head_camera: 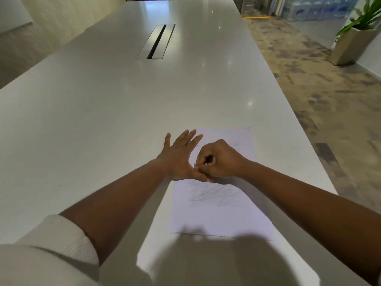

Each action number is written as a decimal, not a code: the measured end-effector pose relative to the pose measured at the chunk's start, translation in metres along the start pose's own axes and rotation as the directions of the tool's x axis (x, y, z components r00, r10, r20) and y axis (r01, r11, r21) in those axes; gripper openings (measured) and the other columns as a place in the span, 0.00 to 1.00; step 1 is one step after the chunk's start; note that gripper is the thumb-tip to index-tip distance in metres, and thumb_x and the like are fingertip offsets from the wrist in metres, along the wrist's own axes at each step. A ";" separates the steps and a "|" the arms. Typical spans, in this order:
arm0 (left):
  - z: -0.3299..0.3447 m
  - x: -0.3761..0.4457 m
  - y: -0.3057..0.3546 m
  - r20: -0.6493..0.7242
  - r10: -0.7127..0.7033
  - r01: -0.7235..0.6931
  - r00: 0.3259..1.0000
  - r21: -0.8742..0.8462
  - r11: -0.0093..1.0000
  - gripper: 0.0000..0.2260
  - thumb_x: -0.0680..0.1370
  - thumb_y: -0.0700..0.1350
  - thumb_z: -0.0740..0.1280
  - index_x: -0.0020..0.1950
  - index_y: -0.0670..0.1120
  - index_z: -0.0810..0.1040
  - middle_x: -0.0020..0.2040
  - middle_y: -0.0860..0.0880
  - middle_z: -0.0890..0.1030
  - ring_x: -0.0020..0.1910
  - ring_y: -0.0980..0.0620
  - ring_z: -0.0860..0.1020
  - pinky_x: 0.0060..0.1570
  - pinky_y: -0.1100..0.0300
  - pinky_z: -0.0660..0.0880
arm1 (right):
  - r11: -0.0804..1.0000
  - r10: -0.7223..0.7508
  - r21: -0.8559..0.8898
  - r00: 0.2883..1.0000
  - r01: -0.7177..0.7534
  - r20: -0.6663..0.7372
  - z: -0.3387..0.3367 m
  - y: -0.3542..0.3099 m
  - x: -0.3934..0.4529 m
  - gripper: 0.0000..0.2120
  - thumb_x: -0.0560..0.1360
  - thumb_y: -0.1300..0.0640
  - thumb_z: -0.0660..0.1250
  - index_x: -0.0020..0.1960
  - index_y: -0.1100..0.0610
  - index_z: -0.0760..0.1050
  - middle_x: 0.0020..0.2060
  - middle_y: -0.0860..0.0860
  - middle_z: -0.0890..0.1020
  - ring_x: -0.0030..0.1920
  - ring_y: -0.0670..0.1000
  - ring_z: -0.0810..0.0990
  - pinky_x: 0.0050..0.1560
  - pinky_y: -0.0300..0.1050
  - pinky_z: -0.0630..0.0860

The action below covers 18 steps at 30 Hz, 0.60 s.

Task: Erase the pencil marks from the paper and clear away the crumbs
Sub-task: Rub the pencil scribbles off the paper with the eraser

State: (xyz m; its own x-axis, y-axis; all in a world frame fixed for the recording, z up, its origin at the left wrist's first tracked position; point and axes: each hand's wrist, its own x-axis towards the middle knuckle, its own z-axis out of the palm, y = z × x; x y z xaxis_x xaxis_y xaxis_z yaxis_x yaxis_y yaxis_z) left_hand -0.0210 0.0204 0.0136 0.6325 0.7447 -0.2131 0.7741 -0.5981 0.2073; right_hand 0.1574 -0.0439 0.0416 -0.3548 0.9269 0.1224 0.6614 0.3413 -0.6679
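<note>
A white sheet of paper lies on the table in front of me, with grey pencil scribbles across its middle. My left hand lies flat with straight fingers on the paper's upper left edge. My right hand is curled into a fist over the paper just right of it, pinching a small object that is almost entirely hidden by the fingers. Only a pale tip shows near the thumb. No crumbs are clear enough to make out.
The long white table stretches ahead, with a metal cable slot set in its middle. Patterned carpet runs along the right side, and a potted plant stands at the far right.
</note>
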 end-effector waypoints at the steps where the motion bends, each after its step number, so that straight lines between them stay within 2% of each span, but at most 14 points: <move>1: 0.000 0.000 0.000 0.001 0.000 0.000 1.000 -0.001 1.000 0.66 0.54 0.87 0.56 0.83 0.57 0.37 0.83 0.56 0.35 0.80 0.57 0.31 0.76 0.34 0.33 | 1.000 0.003 0.000 1.000 -0.003 0.031 -0.002 0.000 -0.001 0.04 0.69 0.61 0.75 0.36 0.56 0.84 0.32 0.46 0.84 0.35 0.44 0.82 0.38 0.34 0.76; 3: -0.001 -0.001 0.000 0.007 -0.004 0.004 1.000 -0.024 1.000 0.66 0.54 0.88 0.55 0.83 0.57 0.37 0.83 0.57 0.35 0.79 0.58 0.30 0.76 0.34 0.32 | 0.998 0.053 -0.016 0.998 -0.054 -0.013 -0.006 0.005 0.003 0.05 0.69 0.60 0.76 0.35 0.57 0.83 0.32 0.47 0.84 0.34 0.44 0.82 0.37 0.35 0.76; 6: -0.001 -0.002 0.001 0.006 -0.006 0.007 1.000 -0.039 0.999 0.65 0.56 0.88 0.56 0.83 0.58 0.37 0.83 0.57 0.34 0.79 0.58 0.30 0.76 0.35 0.32 | 0.978 0.148 -0.110 0.963 -0.176 -0.224 -0.017 0.019 0.019 0.05 0.70 0.59 0.74 0.35 0.58 0.83 0.32 0.49 0.83 0.33 0.45 0.80 0.37 0.39 0.74; 8: -0.001 -0.003 0.000 0.000 -0.006 0.006 1.000 -0.028 1.000 0.64 0.56 0.88 0.56 0.83 0.59 0.37 0.83 0.57 0.34 0.80 0.57 0.30 0.76 0.34 0.32 | 0.965 0.181 -0.136 0.943 -0.226 -0.280 -0.019 0.022 0.023 0.06 0.69 0.60 0.73 0.34 0.58 0.82 0.32 0.49 0.83 0.33 0.46 0.79 0.37 0.38 0.72; 10: -0.001 -0.002 0.000 0.003 -0.007 0.007 1.000 -0.026 1.000 0.64 0.56 0.88 0.56 0.83 0.59 0.37 0.83 0.57 0.34 0.80 0.57 0.30 0.76 0.34 0.32 | 0.977 0.160 -0.095 0.955 -0.189 -0.251 -0.013 0.016 0.020 0.05 0.68 0.61 0.73 0.34 0.58 0.83 0.32 0.49 0.83 0.33 0.47 0.81 0.37 0.39 0.74; 13: 0.000 -0.001 0.001 0.006 -0.005 0.005 1.000 -0.006 1.000 0.65 0.55 0.88 0.56 0.83 0.59 0.36 0.83 0.56 0.35 0.80 0.57 0.30 0.76 0.34 0.33 | 0.992 0.124 0.029 0.990 -0.123 -0.064 0.000 -0.008 0.004 0.04 0.68 0.63 0.74 0.34 0.59 0.83 0.31 0.49 0.84 0.34 0.46 0.82 0.35 0.34 0.75; 15: 0.000 -0.001 0.001 0.011 -0.002 0.002 1.000 0.007 1.000 0.66 0.54 0.88 0.56 0.83 0.58 0.36 0.83 0.56 0.35 0.80 0.56 0.30 0.76 0.34 0.33 | 0.995 0.092 0.031 0.995 -0.093 0.024 0.001 -0.010 0.000 0.04 0.68 0.63 0.74 0.34 0.59 0.83 0.31 0.48 0.84 0.35 0.45 0.82 0.35 0.32 0.75; 16: 0.000 -0.001 0.001 0.008 -0.002 0.002 1.000 -0.004 1.000 0.66 0.54 0.88 0.55 0.83 0.58 0.37 0.83 0.56 0.35 0.80 0.57 0.30 0.76 0.34 0.33 | 0.994 0.103 0.031 0.995 -0.104 0.016 -0.002 -0.006 0.001 0.04 0.69 0.62 0.75 0.35 0.58 0.83 0.32 0.48 0.84 0.35 0.45 0.82 0.36 0.34 0.76; 18: -0.001 -0.002 0.001 0.005 -0.003 0.003 1.000 -0.024 1.000 0.65 0.54 0.89 0.54 0.83 0.60 0.37 0.83 0.56 0.34 0.80 0.57 0.30 0.75 0.34 0.33 | 0.987 0.161 -0.001 0.982 -0.162 -0.103 -0.011 0.007 0.009 0.05 0.69 0.59 0.75 0.35 0.58 0.83 0.32 0.48 0.84 0.35 0.46 0.82 0.38 0.39 0.77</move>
State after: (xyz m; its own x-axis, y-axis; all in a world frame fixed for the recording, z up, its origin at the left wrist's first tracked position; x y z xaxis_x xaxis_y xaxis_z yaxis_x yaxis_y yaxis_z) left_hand -0.0215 0.0188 0.0151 0.6303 0.7448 -0.2189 0.7752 -0.5885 0.2298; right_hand 0.1658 -0.0314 0.0462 -0.1738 0.9809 0.0876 0.7107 0.1865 -0.6783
